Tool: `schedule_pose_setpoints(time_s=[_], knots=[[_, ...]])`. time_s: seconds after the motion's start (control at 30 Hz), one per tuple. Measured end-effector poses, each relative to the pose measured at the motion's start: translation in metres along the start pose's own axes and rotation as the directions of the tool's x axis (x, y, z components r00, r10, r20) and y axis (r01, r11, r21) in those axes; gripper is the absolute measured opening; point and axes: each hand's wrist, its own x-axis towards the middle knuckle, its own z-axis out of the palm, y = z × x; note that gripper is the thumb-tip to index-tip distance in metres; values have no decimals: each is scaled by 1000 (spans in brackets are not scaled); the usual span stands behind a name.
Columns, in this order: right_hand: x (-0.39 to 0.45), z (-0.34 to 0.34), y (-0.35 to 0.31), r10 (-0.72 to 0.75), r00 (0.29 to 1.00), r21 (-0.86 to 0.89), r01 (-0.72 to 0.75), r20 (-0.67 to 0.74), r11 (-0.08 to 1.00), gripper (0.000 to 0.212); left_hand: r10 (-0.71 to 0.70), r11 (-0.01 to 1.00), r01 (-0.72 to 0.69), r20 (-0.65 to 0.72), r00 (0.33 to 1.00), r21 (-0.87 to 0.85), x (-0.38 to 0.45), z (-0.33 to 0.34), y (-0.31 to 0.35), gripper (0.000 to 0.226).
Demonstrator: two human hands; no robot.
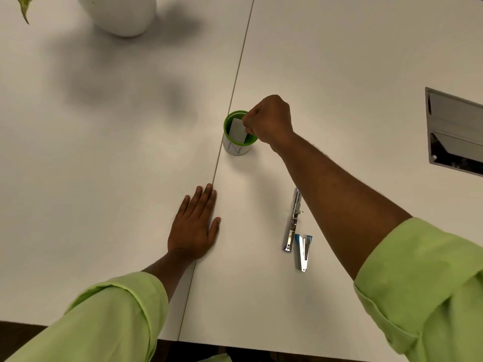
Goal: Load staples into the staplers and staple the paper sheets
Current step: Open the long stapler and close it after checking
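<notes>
We are pinching a grey box standing in the green cup with our right hand. Nearer, right, two staplers are lying open. Our left hand is resting flat, fingers straight, on the counter.

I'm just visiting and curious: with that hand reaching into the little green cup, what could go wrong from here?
The green cup may tip: the right hand pinches the pale box inside, and the left hand lies flat on the table, not steadying it. The right forearm also passes over the opened stapler and could knock it when drawing back.
</notes>
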Motion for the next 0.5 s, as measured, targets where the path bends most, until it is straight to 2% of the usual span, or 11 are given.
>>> schedule_pose_setpoints(time_s=[0.13, 0.27, 0.4, 0.5], knots=[[-2, 1, 1, -44, 999, -46, 44, -11, 998, 14, 3, 1000, -3, 2, 1000, 2, 0, 1, 1, 69], [-1, 3, 5, -78, 996, -87, 74, -41, 993, 19, 0, 1000, 0, 7, 1000, 1, 0, 2, 0, 70], [1, 5, 9, -83, 993, -58, 79, -83, 995, 17, 4, 1000, -4, 0, 1000, -4, -1, 2, 2, 70], [2, 7, 13, -116, 993, -33, 114, -40, 993, 11, 6, 1000, -6, -2, 1000, 1, -1, 0, 2, 70]])
